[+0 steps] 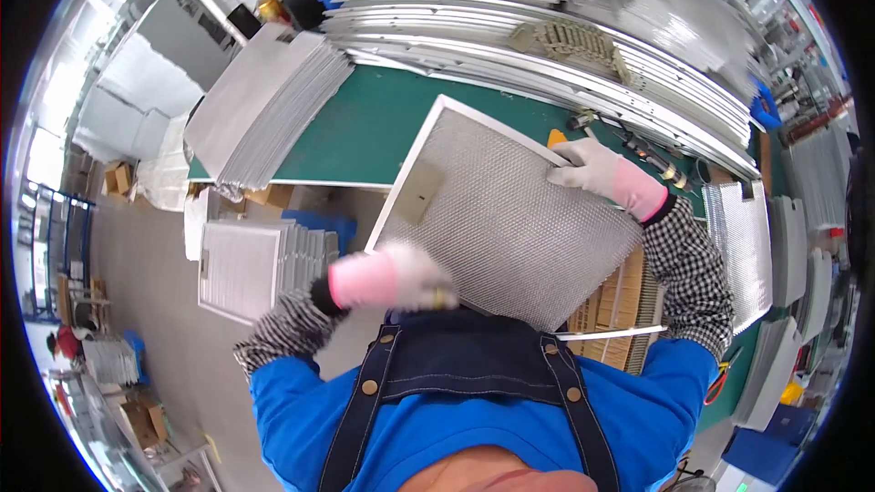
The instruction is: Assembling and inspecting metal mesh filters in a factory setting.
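A silvery metal mesh filter panel (pixel 519 210) tilts in front of me, its upper corner over the green table. White frame strips edge its upper left and upper right sides. My right hand (pixel 597 173), in a pink and white glove, grips the panel's upper right edge, fingers closed over it. My left hand (pixel 392 279), gloved alike, is smeared by motion near the panel's lower left edge, close to my apron; whether it holds anything is unclear. A loose-looking white frame strip (pixel 611 333) lies at the panel's lower right corner, close to my body.
Stacked grey mesh sheets (pixel 264 100) stand on the left of the green table (pixel 365 118). Long white frame profiles (pixel 547 46) lie across its back. Power tools (pixel 647 148) rest beyond my right hand. Finished-looking framed panels (pixel 241 264) stand low on the left; cardboard (pixel 606 301) lies under the mesh.
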`<action>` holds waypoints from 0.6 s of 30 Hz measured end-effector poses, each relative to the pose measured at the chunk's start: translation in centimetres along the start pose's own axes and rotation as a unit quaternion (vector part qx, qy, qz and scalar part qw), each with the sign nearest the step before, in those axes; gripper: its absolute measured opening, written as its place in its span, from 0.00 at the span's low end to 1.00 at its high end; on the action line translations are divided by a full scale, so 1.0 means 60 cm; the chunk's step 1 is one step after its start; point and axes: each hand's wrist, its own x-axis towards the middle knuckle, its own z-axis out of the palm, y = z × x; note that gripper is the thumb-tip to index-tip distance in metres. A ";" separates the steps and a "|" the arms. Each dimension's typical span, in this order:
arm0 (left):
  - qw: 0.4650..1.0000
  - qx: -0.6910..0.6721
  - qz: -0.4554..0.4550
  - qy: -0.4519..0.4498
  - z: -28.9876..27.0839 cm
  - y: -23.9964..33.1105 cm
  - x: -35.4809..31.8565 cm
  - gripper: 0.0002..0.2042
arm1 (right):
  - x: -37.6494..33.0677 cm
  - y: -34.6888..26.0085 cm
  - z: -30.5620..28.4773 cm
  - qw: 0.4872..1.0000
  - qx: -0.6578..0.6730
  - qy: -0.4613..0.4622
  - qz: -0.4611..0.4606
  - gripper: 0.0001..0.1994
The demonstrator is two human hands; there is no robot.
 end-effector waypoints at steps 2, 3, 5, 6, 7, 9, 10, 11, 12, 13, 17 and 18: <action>0.892 0.157 0.060 0.420 -0.045 -0.021 -0.004 0.14 | 0.027 -0.028 0.020 0.998 -0.002 -0.026 -0.048 0.21; 0.770 0.277 0.116 0.563 -0.112 0.013 0.008 0.17 | 0.038 -0.051 0.028 0.996 -0.006 -0.044 -0.078 0.20; 0.832 0.269 0.057 0.482 -0.133 -0.029 0.022 0.13 | 0.052 -0.073 0.033 0.992 -0.067 -0.054 -0.095 0.18; 0.883 0.253 0.007 0.395 -0.134 -0.042 0.030 0.11 | 0.054 -0.078 0.030 0.985 -0.126 -0.057 -0.102 0.17; 0.893 0.207 0.041 0.398 -0.130 -0.056 0.027 0.09 | 0.042 -0.078 0.020 0.980 -0.150 -0.064 -0.110 0.16; 0.901 0.201 0.021 0.385 -0.119 -0.074 0.014 0.10 | 0.034 -0.026 -0.007 0.977 -0.164 -0.082 -0.109 0.15; 0.908 0.190 -0.002 0.374 -0.112 -0.078 0.010 0.10 | 0.024 -0.018 -0.009 0.988 -0.099 -0.078 -0.085 0.13; 0.905 0.188 0.002 0.382 -0.107 -0.083 0.012 0.09 | 0.026 -0.018 -0.009 0.988 -0.100 -0.081 -0.088 0.13; 0.906 0.185 -0.002 0.381 -0.106 -0.087 0.014 0.09 | 0.029 -0.023 -0.004 0.986 -0.128 -0.062 -0.082 0.15; 0.897 0.184 0.036 0.401 -0.108 -0.090 0.018 0.09 | 0.033 -0.028 0.002 0.984 -0.157 -0.043 -0.076 0.17; 0.898 0.148 0.068 0.410 -0.105 -0.084 0.049 0.08 | 0.077 -0.049 0.047 0.974 -0.169 0.029 -0.147 0.14; 0.905 0.135 0.040 0.401 -0.106 -0.089 0.047 0.09 | 0.079 -0.058 0.050 0.977 -0.166 0.020 -0.134 0.14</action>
